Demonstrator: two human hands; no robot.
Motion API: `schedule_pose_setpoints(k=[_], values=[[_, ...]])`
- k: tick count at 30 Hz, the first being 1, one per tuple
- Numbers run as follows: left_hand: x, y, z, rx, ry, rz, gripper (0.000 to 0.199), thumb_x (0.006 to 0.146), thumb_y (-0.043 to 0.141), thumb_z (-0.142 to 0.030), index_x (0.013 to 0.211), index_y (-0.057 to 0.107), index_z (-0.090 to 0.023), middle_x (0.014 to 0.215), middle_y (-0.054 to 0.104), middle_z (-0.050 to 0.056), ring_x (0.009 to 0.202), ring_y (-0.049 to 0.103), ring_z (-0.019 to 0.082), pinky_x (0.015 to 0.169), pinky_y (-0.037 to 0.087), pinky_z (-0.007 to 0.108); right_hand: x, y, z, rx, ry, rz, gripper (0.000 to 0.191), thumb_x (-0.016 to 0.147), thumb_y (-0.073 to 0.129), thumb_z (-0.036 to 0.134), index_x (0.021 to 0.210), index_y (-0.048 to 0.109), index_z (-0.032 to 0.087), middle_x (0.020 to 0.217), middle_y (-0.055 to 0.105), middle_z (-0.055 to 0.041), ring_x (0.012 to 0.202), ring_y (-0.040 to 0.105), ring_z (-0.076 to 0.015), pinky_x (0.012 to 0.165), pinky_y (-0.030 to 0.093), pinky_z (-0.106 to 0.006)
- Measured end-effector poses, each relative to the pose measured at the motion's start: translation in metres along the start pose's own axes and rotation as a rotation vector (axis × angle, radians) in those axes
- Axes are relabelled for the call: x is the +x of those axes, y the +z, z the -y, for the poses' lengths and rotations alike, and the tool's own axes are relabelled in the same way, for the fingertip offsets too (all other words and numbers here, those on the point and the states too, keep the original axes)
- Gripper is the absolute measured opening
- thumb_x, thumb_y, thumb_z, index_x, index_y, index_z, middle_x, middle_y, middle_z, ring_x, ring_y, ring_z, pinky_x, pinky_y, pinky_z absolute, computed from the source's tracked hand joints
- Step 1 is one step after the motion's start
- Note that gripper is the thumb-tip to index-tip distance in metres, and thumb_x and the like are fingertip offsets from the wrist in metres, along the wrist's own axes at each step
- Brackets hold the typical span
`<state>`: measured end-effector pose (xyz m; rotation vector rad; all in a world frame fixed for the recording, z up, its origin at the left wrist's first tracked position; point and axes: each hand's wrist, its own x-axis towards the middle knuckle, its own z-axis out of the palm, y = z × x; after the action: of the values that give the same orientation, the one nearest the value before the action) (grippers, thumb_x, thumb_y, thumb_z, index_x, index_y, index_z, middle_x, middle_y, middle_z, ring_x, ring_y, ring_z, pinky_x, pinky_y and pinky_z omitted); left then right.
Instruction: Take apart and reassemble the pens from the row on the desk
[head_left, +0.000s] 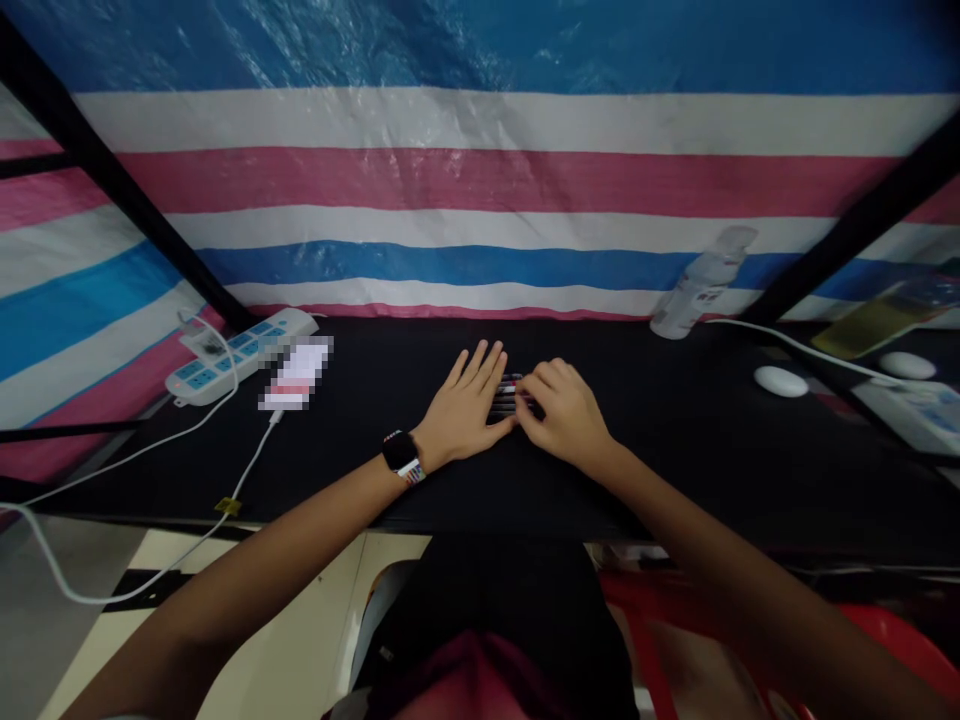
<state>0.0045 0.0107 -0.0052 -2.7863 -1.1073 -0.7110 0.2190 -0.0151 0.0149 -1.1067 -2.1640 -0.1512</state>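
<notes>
Several dark pens point(505, 397) lie side by side on the black table point(465, 497), one showing a red and white part. My left hand point(466, 404), with a watch on its wrist, lies flat with its fingers stretched forward, its palm over the left part of the pens. At their right end is my right hand point(561, 412), its fingers curled down and pressed together on the pens. Whatever is between its fingertips is too hidden to name.
At the left are a white power strip point(217, 365), a blurred phone point(297, 375) and white cables. A clear bottle point(701, 285) stands at the back right, near a white oval object point(781, 381), a bottle of yellow liquid point(862, 320) and another power strip point(911, 412).
</notes>
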Motion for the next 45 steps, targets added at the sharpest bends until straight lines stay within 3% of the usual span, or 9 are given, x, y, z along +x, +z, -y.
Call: schedule_pose_setpoints(k=[3, 8, 12, 16, 21, 25, 32, 37, 45], values=[[0.0, -0.003, -0.003, 0.006, 0.032, 0.015, 0.1, 0.105, 0.062, -0.056, 0.179, 0.016, -0.007, 0.185, 0.023, 0.025, 0.176, 0.016, 0.041, 0.141, 0.017, 0.061, -0.012, -0.009, 0.001, 0.052, -0.111, 0.115, 0.024, 0.106, 0.057, 0.021, 0.092, 0.076, 0.023, 0.092, 0.069, -0.0108, 0.089, 0.057, -0.0286, 0.081, 0.048, -0.044], [-0.004, -0.022, -0.005, -0.013, 0.097, 0.057, 0.08, 0.109, 0.06, -0.043, 0.177, 0.03, -0.014, 0.182, 0.036, 0.02, 0.174, 0.026, 0.039, 0.14, 0.024, 0.058, -0.023, -0.015, -0.005, 0.116, -0.068, 0.155, 0.011, 0.102, 0.067, 0.018, 0.099, 0.076, 0.023, 0.101, 0.073, -0.0111, 0.094, 0.061, -0.029, 0.087, 0.053, -0.046], [-0.011, -0.041, -0.001, -0.043, 0.189, 0.072, 0.048, 0.11, 0.06, -0.031, 0.157, 0.059, -0.022, 0.157, 0.067, 0.015, 0.157, 0.053, 0.036, 0.128, 0.042, 0.057, -0.023, -0.018, -0.007, 0.266, -0.028, 0.182, 0.01, 0.097, 0.069, 0.017, 0.096, 0.073, 0.026, 0.095, 0.077, -0.0066, 0.095, 0.066, -0.0288, 0.089, 0.053, -0.046], [-0.012, -0.052, 0.004, -0.014, 0.247, 0.006, 0.026, 0.115, 0.056, -0.031, 0.132, 0.073, -0.023, 0.131, 0.08, 0.011, 0.134, 0.068, 0.03, 0.119, 0.047, 0.052, -0.012, -0.017, -0.007, 0.535, 0.126, 0.049, 0.005, 0.095, 0.072, 0.025, 0.092, 0.076, 0.027, 0.091, 0.078, -0.0045, 0.09, 0.069, -0.0261, 0.084, 0.055, -0.043], [0.012, -0.052, 0.02, 0.052, 0.164, -0.162, 0.03, 0.118, 0.046, -0.029, 0.126, 0.074, -0.021, 0.109, 0.081, 0.009, 0.105, 0.072, 0.025, 0.101, 0.051, 0.045, 0.024, -0.009, -0.026, 0.879, 0.509, -0.054, 0.022, 0.085, 0.085, 0.046, 0.091, 0.081, 0.025, 0.076, 0.072, -0.0023, 0.065, 0.061, -0.0181, 0.059, 0.047, -0.032], [0.032, -0.047, 0.038, 0.17, 0.158, -0.232, 0.035, 0.119, 0.043, -0.03, 0.117, 0.077, -0.021, 0.099, 0.08, 0.008, 0.097, 0.072, 0.025, 0.091, 0.05, 0.044, 0.05, -0.003, -0.046, 1.091, 0.691, -0.038, 0.029, 0.078, 0.087, 0.047, 0.087, 0.081, 0.02, 0.07, 0.071, -0.0019, 0.049, 0.047, -0.01, 0.045, 0.035, -0.026], [0.025, -0.037, 0.047, 0.034, 0.091, -0.292, 0.028, 0.117, 0.053, -0.036, 0.11, 0.076, -0.021, 0.097, 0.081, 0.007, 0.089, 0.073, 0.022, 0.089, 0.053, 0.043, 0.047, 0.007, -0.046, 1.224, 0.68, 0.0, 0.038, 0.073, 0.097, 0.047, 0.096, 0.084, 0.019, 0.077, 0.077, -0.0054, 0.051, 0.056, -0.0114, 0.044, 0.044, -0.027], [0.024, -0.035, 0.046, -0.218, 0.124, -0.339, 0.026, 0.115, 0.06, -0.036, 0.116, 0.077, -0.017, 0.104, 0.08, 0.01, 0.095, 0.075, 0.022, 0.09, 0.062, 0.04, 0.043, 0.004, -0.043, 1.287, 0.658, -0.037, 0.033, 0.07, 0.1, 0.045, 0.083, 0.083, 0.02, 0.07, 0.073, -0.0036, 0.051, 0.055, -0.011, 0.044, 0.044, -0.026], [0.024, -0.04, 0.045, -0.381, 0.091, -0.239, 0.034, 0.115, 0.06, -0.04, 0.132, 0.08, -0.018, 0.114, 0.082, 0.013, 0.1, 0.078, 0.022, 0.095, 0.064, 0.039, 0.042, 0.001, -0.038, 1.327, 0.644, -0.089, 0.031, 0.069, 0.099, 0.044, 0.072, 0.078, 0.021, 0.066, 0.072, -0.0039, 0.048, 0.05, -0.01, 0.043, 0.036, -0.025]])
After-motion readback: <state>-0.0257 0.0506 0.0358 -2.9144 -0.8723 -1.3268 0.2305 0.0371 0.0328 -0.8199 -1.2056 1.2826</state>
